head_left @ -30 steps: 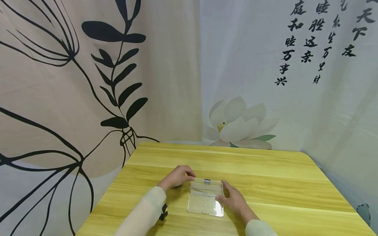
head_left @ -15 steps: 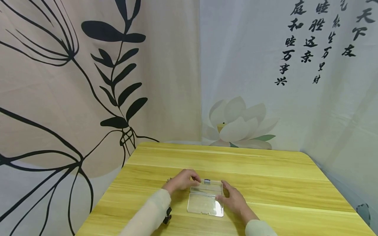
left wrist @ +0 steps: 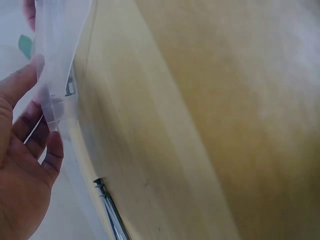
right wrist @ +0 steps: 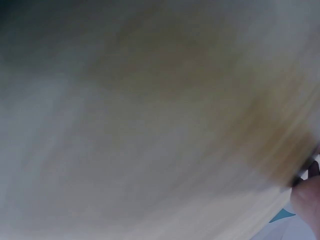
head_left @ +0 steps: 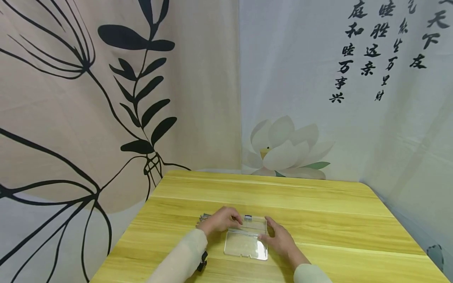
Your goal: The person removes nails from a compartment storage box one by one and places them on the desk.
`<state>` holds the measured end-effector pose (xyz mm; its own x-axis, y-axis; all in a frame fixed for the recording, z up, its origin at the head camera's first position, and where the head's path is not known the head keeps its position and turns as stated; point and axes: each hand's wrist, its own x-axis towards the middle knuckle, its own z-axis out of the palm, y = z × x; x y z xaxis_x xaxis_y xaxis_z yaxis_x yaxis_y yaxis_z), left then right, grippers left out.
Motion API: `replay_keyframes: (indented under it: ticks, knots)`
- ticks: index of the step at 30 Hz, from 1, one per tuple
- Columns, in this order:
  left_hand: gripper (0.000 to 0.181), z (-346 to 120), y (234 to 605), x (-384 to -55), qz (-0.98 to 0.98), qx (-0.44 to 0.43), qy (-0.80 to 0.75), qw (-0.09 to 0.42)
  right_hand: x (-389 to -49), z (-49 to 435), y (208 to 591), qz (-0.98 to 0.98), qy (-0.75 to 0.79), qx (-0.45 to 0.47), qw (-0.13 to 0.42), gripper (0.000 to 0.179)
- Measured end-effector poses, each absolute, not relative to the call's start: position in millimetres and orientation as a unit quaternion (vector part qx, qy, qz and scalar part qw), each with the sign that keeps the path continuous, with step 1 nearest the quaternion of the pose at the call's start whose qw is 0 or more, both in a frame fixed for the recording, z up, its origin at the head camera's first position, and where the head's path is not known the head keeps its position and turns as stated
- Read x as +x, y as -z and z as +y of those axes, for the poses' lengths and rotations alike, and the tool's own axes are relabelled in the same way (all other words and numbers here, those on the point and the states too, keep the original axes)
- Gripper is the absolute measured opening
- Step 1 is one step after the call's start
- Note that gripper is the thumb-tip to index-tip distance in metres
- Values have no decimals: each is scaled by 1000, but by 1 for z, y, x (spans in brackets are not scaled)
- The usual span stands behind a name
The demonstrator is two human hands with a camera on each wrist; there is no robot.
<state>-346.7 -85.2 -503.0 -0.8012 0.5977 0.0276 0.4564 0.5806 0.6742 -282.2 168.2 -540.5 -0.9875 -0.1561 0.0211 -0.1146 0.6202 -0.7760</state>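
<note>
A clear plastic case [head_left: 245,245] lies opened flat on the table, its lid half toward me. My right hand [head_left: 281,237] grips its right edge, thumb near the hinge and fingers along the far part. My left hand [head_left: 223,219] is over the far left corner with bent fingers; its fingertips [left wrist: 37,64] overlap the clear wall in the left wrist view, and I cannot tell whether they pinch anything. Beside them, a dark metal piece with a flat head [left wrist: 69,90] shows at the case. Several nail-like metal pieces [left wrist: 111,210] lie left of the case, partly hidden by my left hand.
The wooden table [head_left: 336,220] extends around the case, with its far edge before a printed curtain [head_left: 209,98]. A black strap-like item [head_left: 202,261] sits under the left sleeve. The right wrist view is mostly blurred, with fingertips [right wrist: 307,200] at its lower right.
My left hand has moved right and slightly toward me, further over the case, uncovering metal pieces at its left. My right hand and the case have stayed put.
</note>
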Motion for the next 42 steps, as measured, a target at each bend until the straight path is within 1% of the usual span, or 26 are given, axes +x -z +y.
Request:
replay_keyframes:
  ticks: [5,12,20,31,42]
  knots:
    - [5,-84,503,-345,887,295,-337,108,-282,168,540,900,428,-75,24,81]
    - [5,-84,507,-351,886,326,-317,88,-282,168,537,900,429,-76,25,81]
    - [5,-82,504,-351,885,346,-299,88,-280,167,536,901,427,-75,21,80]
    - [4,-79,503,-350,905,366,-207,61,-279,167,536,902,424,-73,17,79]
    - [8,-79,503,-347,911,373,-173,41,-280,166,537,899,432,-69,17,79]
